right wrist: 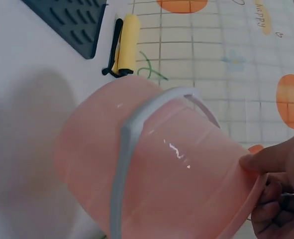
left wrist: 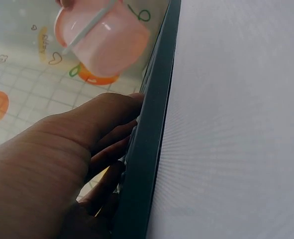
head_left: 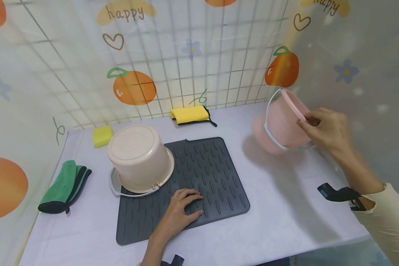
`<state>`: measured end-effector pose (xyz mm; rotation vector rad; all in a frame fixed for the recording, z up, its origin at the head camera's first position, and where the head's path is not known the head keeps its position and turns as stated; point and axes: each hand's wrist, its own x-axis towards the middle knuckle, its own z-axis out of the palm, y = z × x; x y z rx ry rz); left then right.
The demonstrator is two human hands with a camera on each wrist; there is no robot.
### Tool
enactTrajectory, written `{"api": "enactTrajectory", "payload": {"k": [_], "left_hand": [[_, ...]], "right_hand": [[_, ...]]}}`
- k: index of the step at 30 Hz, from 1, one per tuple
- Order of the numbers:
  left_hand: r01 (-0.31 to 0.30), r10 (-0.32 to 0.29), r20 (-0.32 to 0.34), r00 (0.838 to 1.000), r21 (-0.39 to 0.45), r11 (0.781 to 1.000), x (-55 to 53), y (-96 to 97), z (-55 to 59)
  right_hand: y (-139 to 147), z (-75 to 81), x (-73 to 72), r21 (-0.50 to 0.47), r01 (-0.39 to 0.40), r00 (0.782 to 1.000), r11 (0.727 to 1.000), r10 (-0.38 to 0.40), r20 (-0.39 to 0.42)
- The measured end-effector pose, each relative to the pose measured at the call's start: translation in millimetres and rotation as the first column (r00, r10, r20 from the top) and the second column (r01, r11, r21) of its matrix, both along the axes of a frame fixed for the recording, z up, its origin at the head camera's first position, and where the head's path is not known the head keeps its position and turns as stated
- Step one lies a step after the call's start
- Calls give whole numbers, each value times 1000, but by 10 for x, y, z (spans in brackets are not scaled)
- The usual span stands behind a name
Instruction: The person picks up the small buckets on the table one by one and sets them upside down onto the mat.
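At the right of the head view, my right hand [head_left: 330, 131] pinches the rim of a pink bucket [head_left: 286, 125], thumb outside and fingers inside. The bucket is tilted, its mouth facing right, and its pale handle [right wrist: 124, 164] hangs across the side. My left hand [head_left: 179, 210] rests on the dark grey drying mat [head_left: 216, 177] near its front edge, fingers spread and loosely bent, holding nothing. A beige bucket [head_left: 139, 159] stands upside down on the mat's left part, its handle [head_left: 114, 184] lying around the rim.
A yellow sponge [head_left: 102, 136] lies behind the beige bucket. One folded yellow cloth [head_left: 189, 115] is at the table's back, and a green cloth [head_left: 61, 188] lies at the left. A printed curtain [head_left: 193, 74] hangs along the back and sides.
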<state>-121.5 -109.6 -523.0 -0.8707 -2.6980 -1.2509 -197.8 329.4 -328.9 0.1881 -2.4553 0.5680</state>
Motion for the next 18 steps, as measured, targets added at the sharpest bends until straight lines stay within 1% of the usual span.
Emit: {"api": "enactTrajectory", "payload": {"k": [3, 6, 9, 13, 18], "left_hand": [[-2, 1, 9, 1000, 2, 1000, 6, 2, -2], [-4, 4, 12, 1000, 6, 1000, 11, -4, -1], [-6, 6, 7, 1000, 11, 1000, 17, -12, 0], [-5, 5, 14, 1000, 8, 1000, 15, -19, 10], [2, -2, 40, 999, 7, 1000, 5, -10, 43]], "right_hand": [[-50, -7, 14, -83, 27, 998, 996, -22, 55], [-106, -17, 23, -159, 66, 991, 985, -46, 124], [-159, -33, 29, -212, 82, 987, 974, -50, 155], [-234, -56, 19, -275, 64, 986, 959, -18, 166], [-328, -126, -34, -354, 13, 992, 935, 33, 122]]}}
